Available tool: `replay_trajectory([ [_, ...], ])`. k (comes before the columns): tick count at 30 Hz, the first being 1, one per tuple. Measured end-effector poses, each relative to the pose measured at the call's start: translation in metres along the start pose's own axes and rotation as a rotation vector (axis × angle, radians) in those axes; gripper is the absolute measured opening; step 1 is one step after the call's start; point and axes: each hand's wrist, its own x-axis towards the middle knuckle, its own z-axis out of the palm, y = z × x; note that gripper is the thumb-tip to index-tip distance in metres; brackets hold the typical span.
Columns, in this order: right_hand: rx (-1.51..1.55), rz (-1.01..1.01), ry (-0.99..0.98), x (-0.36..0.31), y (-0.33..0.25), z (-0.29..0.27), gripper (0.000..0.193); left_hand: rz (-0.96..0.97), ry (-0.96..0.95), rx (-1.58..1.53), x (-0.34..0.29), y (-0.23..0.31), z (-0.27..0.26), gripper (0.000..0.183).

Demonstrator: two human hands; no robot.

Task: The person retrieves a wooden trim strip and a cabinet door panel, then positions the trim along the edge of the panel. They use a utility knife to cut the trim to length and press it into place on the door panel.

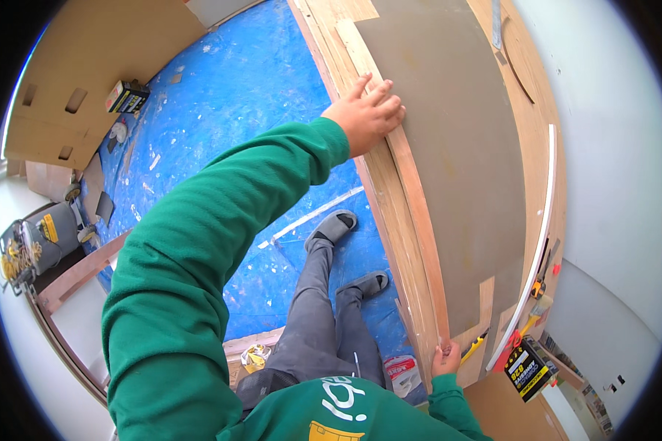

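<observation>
A long, narrow wood strip [418, 220] lies lengthwise along the left edge of a bench topped with a grey-brown sheet [467, 154]. My left hand [368, 115] rests across the strip toward its far end, palm down, fingers spread and slightly bent over its right side. At the strip's near end is my right hand [446, 359], thumb and fingers closed on the tip. Beside that hand lies a slim yellow-and-black knife [474, 346]. Other pale wood lengths [391, 213] run beneath and to the left of the strip.
Along the bench's right side are a white bent strip [543, 213], a brush [537, 312] and a black-and-yellow tin [528, 373]. Blue sheeting [221, 81] covers the floor under my slippers. A grey wheeled machine [51, 229] and a box [127, 97] stand left.
</observation>
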Motion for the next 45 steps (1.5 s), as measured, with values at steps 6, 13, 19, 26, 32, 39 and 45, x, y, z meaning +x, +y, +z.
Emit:
replay_trajectory([
  [6,0.026,-0.011,-0.003,0.003,0.000,-0.001,0.032,0.047,-0.100,-0.044,0.014,-0.008,-0.012,0.040],
  [13,-0.015,-0.025,0.006,0.004,-0.005,-0.002,0.030,0.084,-0.114,-0.036,0.017,-0.013,-0.014,0.029],
  [19,-0.037,-0.007,-0.015,0.000,0.003,-0.001,0.029,0.068,-0.023,-0.053,0.010,-0.006,-0.005,0.028],
  [26,-0.172,0.084,-0.094,0.012,-0.007,-0.008,0.027,0.181,-0.166,-0.024,0.020,-0.024,0.036,0.047],
  [32,-0.036,0.023,0.037,0.007,0.004,-0.005,0.036,0.019,-0.135,-0.165,0.018,0.005,-0.038,0.043],
  [39,0.065,0.082,0.049,0.001,0.009,0.005,0.035,0.048,-0.057,-0.228,0.021,0.016,-0.038,0.045],
  [45,0.047,0.029,0.074,0.001,0.009,0.005,0.035,0.037,-0.056,-0.253,0.018,0.014,-0.039,0.048],
])
